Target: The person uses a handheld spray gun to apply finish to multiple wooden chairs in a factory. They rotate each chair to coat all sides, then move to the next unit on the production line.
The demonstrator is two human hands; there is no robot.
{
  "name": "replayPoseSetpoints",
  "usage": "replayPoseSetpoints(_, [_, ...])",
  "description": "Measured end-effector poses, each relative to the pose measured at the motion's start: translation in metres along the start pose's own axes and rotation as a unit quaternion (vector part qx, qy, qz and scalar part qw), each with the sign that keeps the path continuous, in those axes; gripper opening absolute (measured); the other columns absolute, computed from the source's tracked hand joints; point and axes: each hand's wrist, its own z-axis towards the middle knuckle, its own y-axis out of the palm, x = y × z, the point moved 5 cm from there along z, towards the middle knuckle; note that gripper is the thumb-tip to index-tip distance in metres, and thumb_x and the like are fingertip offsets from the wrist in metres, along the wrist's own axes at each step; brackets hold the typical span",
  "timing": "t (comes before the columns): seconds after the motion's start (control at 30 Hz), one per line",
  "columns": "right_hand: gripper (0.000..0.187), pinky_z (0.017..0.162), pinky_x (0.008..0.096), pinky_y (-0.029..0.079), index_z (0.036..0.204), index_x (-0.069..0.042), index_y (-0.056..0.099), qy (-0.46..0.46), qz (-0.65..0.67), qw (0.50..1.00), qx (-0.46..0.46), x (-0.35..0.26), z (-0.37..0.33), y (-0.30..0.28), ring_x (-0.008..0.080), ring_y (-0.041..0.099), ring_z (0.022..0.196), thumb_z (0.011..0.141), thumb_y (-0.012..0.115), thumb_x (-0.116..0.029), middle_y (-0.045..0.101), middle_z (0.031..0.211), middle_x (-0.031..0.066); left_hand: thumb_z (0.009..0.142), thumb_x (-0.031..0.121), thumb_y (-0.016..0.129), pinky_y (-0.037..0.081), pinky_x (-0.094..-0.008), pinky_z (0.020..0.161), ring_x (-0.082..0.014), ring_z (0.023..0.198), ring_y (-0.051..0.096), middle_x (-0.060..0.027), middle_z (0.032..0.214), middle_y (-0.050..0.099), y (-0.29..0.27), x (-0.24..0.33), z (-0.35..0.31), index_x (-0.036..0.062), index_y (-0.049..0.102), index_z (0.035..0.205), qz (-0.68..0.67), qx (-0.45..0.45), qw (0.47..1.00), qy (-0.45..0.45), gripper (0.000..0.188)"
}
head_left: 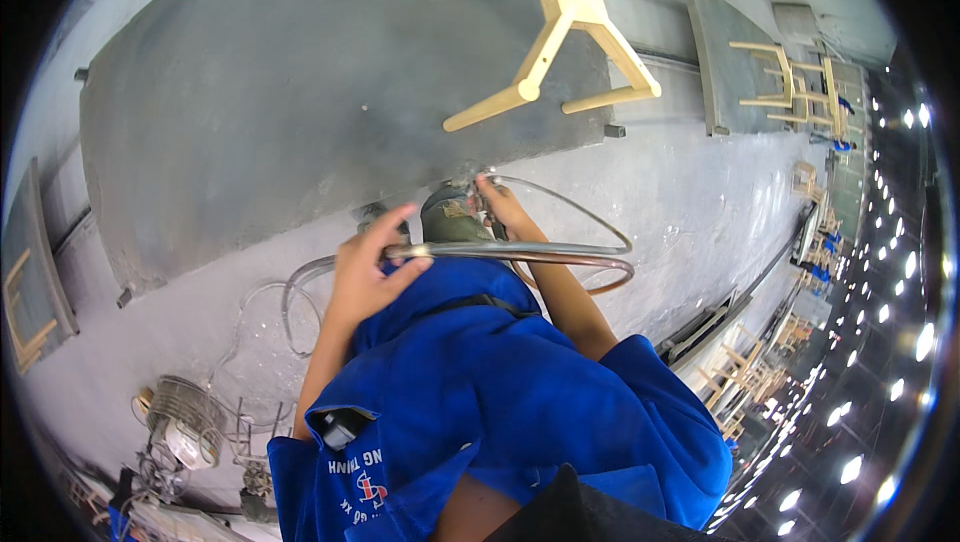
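My left hand [365,277] has clear and brownish hoses [470,251] running between its thumb and fingers; the index finger is stretched out. Those hoses cross in front of my body and loop round on the right. My right hand [508,214] is closed round a small metal tool [482,204] that looks like a spray gun, mostly covered by the fingers. A thin hose curves out from beside that hand. Ahead of both hands lies a large grey board [300,92]. On its far right part rests a pale wooden chair or stool frame [575,0], legs spread outward.
Another hose [245,317] trails over the grey floor at left towards a metal pot [188,420] and tangled equipment. More boards with wooden frames [30,317] stand at far left and far right [770,82]. Other people in blue are in the distance on the right.
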Motion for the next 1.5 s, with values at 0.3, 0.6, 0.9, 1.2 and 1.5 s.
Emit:
replayPoseSetpoints(0.3, [0.065,0.044,0.0266,0.043,0.124,-0.008,0.059,-0.117,0.135,0.957,0.230,-0.010,-0.102,-0.220,0.0151,0.068,0.070,0.103,0.038,-0.065,0.069,0.086,0.0077,0.093,0.016,0.069,0.048,-0.0333,0.067,-0.0221,0.074,0.062,-0.0085,0.085,0.065,0.183,0.086,0.058,0.0174,0.070,0.129,0.011,-0.338,0.933,0.124,0.037])
replayPoseSetpoints(0.6, [0.057,0.038,0.0252,0.036,0.116,-0.002,0.057,-0.332,0.328,0.830,0.307,-0.091,-0.204,-0.457,0.0189,0.067,0.069,0.105,0.033,-0.052,0.066,0.081,0.0113,0.092,0.016,0.070,0.048,-0.0334,0.064,-0.0219,0.069,0.060,-0.0070,0.083,0.060,0.344,0.160,0.123,0.0202,0.068,0.133,0.046,-0.471,0.865,0.166,0.041])
replayPoseSetpoints(0.9, [0.045,0.038,0.0265,0.038,0.108,-0.006,0.056,-0.205,0.386,0.872,0.219,-0.040,-0.008,-0.532,0.0193,0.068,0.067,0.104,0.046,-0.050,0.067,0.079,0.0118,0.093,0.019,0.068,0.048,-0.0378,0.061,-0.0251,0.067,0.057,-0.0075,0.078,0.053,0.418,0.179,0.159,0.0248,0.063,0.138,0.204,-0.434,0.866,0.144,0.045])
replayPoseSetpoints(1.2, [0.037,0.035,0.0287,0.038,0.104,-0.007,0.064,-0.111,0.304,0.872,0.368,0.043,0.083,-0.519,0.0157,0.064,0.053,0.100,0.059,-0.044,0.064,0.070,0.0057,0.093,0.021,0.068,0.046,-0.0367,0.065,-0.0246,0.073,0.058,-0.0072,0.080,0.054,0.420,0.171,0.174,0.0205,0.064,0.137,0.225,-0.428,0.875,0.019,0.044])
replayPoseSetpoints(1.5, [0.044,0.074,0.0282,0.056,0.136,-0.004,0.062,-0.369,0.076,0.857,0.352,-0.055,-0.063,-0.418,0.0148,0.070,0.083,0.093,0.073,-0.011,0.073,0.097,0.0099,0.086,0.023,0.077,0.049,-0.0338,0.071,-0.0242,0.076,0.062,-0.0079,0.085,0.066,0.423,0.161,0.172,0.0148,0.069,0.131,0.103,-0.463,0.880,-0.019,0.047])
